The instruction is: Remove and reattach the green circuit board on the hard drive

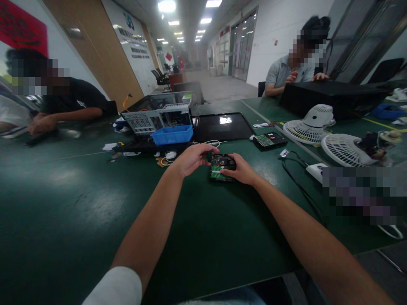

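Observation:
A hard drive (218, 174) lies on the green table in front of me, its green circuit board facing up. My right hand (244, 170) grips its right side, thumb over the board and fingers round the far edge. My left hand (195, 160) is at the drive's upper left corner, fingers and thumb curled round a small dark shape that I cannot make out. Farther right rests a second hard drive (270, 140) with its board up. Beyond my left hand a blue plastic bin (173, 135) stands against an opened computer case (143, 122).
A black panel (224, 126) lies behind the drive. Two white fans (305, 126) and a power strip (316, 171) with a black cable are on the right. One person works at a black case (330, 97); another sits at the far left.

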### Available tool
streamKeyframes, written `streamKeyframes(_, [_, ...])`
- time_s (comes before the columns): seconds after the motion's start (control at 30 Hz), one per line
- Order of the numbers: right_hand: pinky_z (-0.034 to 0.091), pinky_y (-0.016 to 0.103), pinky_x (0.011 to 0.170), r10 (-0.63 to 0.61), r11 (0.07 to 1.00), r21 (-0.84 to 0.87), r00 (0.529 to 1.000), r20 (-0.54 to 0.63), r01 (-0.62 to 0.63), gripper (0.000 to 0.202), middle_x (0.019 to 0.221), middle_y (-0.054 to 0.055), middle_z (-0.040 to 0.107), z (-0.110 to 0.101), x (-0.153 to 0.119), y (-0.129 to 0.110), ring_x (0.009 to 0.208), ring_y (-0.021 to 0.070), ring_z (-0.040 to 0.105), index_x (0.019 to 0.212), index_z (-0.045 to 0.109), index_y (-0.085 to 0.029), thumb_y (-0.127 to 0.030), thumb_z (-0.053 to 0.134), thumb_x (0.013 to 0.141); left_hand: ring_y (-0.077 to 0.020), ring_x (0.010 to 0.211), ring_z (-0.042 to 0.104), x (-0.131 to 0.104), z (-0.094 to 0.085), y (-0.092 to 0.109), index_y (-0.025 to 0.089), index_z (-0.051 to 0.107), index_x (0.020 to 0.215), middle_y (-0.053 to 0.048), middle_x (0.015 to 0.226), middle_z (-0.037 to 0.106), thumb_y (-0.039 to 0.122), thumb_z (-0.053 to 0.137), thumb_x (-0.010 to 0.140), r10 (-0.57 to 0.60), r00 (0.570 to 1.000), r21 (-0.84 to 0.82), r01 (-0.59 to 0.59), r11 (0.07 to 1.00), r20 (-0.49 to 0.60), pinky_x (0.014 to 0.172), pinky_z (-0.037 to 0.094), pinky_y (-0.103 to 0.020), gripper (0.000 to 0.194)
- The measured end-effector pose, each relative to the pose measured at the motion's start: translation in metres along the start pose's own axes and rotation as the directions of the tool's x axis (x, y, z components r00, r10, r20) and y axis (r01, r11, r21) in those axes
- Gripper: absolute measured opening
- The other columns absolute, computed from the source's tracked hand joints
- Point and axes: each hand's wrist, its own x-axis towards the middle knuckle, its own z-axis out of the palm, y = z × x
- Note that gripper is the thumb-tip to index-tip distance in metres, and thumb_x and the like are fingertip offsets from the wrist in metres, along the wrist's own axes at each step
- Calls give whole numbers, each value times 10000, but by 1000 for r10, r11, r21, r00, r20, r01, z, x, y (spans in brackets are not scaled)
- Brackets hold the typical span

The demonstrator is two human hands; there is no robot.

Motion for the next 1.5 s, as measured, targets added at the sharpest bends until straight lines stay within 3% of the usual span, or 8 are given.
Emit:
streamKeyframes(0.27, [436,486,1118,6,1000,4,1000,2,-6,775,1369,159,557,1,0,1,1288,336,551,1397,523,-183,-541,800,768,-206,847,663,-2,2,2,131,707,992,-114,903,707,378,706,826,-52,999,-64,53,997,14,677,546,-303,297])
streamKeyframes(0.5, [455,497,1091,8,1000,21,1000,16,-9,765,1353,157,568,-2,1,-1,1245,336,574,1393,529,-190,-532,805,767,-266,924,713,-1,3,0,146,648,958,-176,993,755,361,689,842,-89,996,-105,88,991,-7,686,561,-340,248])
streamKeyframes(0.9, [414,492,1145,17,1000,12,1000,7,-17,779,1405,172,538,-1,-1,-1,1326,338,530,1407,524,-173,-527,805,772,-202,860,632,0,-1,0,134,762,968,-112,938,688,395,671,827,-36,999,-7,36,999,-23,650,523,-279,310])
streamKeyframes(1.07, [432,501,1129,13,1000,14,1000,5,-13,777,1387,168,552,-1,0,-1,1301,338,550,1397,527,-176,-536,808,768,-220,877,665,0,-1,-1,137,719,1067,-116,923,704,412,655,859,-61,998,-59,62,996,12,679,540,-305,351])
streamKeyframes(1.27, [450,492,1109,13,1000,8,1000,4,-13,762,1356,168,565,-2,0,-3,1279,338,563,1380,537,-173,-533,809,765,-258,896,709,1,0,-3,146,634,988,-168,971,747,383,661,857,-88,996,-102,84,991,-30,674,549,-328,272])
streamKeyframes(1.5, [455,502,1101,9,1000,16,1000,2,-9,758,1346,155,571,-2,0,-3,1261,337,571,1381,535,-191,-531,810,763,-230,908,673,2,-1,-2,134,706,952,-144,1006,714,370,657,835,-62,996,-74,57,996,-61,696,555,-313,268])
